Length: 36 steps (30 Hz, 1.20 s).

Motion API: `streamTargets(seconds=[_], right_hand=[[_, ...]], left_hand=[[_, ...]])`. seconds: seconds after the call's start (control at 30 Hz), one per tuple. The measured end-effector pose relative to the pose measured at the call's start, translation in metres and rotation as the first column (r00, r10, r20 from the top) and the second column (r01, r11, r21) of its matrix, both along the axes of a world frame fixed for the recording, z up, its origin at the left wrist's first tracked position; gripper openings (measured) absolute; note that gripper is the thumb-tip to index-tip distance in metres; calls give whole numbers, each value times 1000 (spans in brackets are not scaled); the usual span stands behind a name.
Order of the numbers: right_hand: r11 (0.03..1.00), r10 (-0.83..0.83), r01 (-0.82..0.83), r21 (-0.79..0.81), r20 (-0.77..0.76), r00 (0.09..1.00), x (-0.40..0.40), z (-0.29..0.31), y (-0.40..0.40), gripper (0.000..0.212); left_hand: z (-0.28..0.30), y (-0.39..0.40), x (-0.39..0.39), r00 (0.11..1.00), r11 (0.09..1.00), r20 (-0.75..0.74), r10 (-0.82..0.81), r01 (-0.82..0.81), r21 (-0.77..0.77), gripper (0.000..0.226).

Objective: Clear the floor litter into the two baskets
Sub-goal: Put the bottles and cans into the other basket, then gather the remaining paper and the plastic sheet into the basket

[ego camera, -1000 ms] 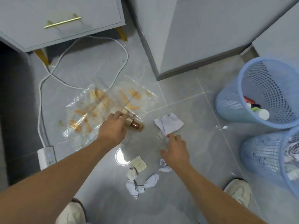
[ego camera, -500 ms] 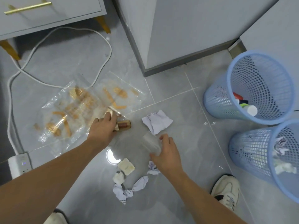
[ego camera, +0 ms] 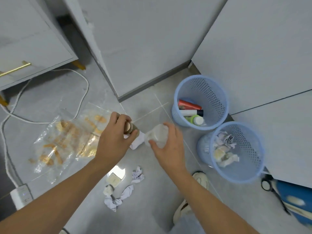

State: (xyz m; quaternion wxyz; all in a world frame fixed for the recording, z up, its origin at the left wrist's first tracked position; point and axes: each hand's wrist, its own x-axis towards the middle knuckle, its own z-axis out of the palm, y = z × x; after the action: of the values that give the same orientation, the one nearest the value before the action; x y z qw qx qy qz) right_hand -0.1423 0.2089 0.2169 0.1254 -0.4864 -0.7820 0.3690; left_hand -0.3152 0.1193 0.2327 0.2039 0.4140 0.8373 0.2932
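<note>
Left hand (ego camera: pixel 114 142): closed around a small brown-gold bottle (ego camera: pixel 129 128), lifted clear of the floor.
Right hand (ego camera: pixel 168 144): fingers wrapped on a clear plastic cup (ego camera: pixel 158 135), also off the floor.
Far basket (ego camera: pixel 200 102): right of centre, beside the cabinet; holds tubes and bottles.
Near basket (ego camera: pixel 236 151): just beside the far one, toward the viewer; holds crumpled paper.
Folded white paper (ego camera: pixel 137 142): on the floor, partly hidden between the two hands.
Clear printed bag (ego camera: pixel 67 137): flat on the floor at left, with a white cable (ego camera: pixel 81 97) running behind it.
Paper scraps (ego camera: pixel 118 198), small cream block (ego camera: pixel 113 180): on the floor near the viewer.

Risks, as judged:
- Sorting error. The baskets appear divided by kind; bottle and cup likely belong in the far one, and a hurried drop could land in the near one.
- The thin cup may buckle or slip under a loose grip.
- A toss may strike a rim and bounce out.
- The clear bag is easily overlooked, and is slippery if stepped on.
- The cable could catch a foot.
</note>
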Motion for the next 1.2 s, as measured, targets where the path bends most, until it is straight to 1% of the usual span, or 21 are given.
streamTargets(seconds=[0.13,0.2,0.27,0.37,0.47,0.53,0.63,0.77,0.87,0.93,1.03,1.13,1.2], right_hand=[[986,-94,103,134,-73,993,21,44,59,65],[971,-145,156,179,-76,987,33,50,92,66],[963,-176,189,192,-80,981,45,48,124,67],[964,-189,194,184,-43,981,58,32,167,66],[967,-175,168,189,21,984,65,6,201,64],[967,-152,134,215,67,986,68,-14,220,64],[970,-114,83,227,128,985,70,-43,243,64],[973,-62,12,229,213,975,67,-75,259,67],[967,-44,-13,255,215,976,65,-83,250,56],[959,-45,-1,282,156,987,64,-75,234,47],[949,-23,9,315,41,999,58,-53,199,36],[946,72,-63,317,-15,997,48,-27,152,27],[951,149,-126,282,-60,987,41,-16,119,23]], left_hand=[[44,67,31,999,997,11,-51,50,65,36],[52,102,46,997,993,22,-77,75,92,36],[51,137,61,994,989,19,-104,101,104,34],[33,187,79,991,989,-20,-132,133,64,31],[2,224,94,973,979,-106,-205,205,-13,24],[-20,243,101,956,968,-156,-250,241,-73,21],[-52,258,103,944,956,-174,-279,257,-141,21],[-78,260,98,936,952,-179,-304,292,-90,15],[-81,249,90,944,960,-182,-276,281,-1,18],[-77,230,84,956,967,-176,-236,249,57,19],[-64,183,71,968,978,-180,-172,190,85,19],[-47,118,54,989,994,-120,-89,96,58,18],[-34,71,41,996,999,-86,-25,27,21,19]])
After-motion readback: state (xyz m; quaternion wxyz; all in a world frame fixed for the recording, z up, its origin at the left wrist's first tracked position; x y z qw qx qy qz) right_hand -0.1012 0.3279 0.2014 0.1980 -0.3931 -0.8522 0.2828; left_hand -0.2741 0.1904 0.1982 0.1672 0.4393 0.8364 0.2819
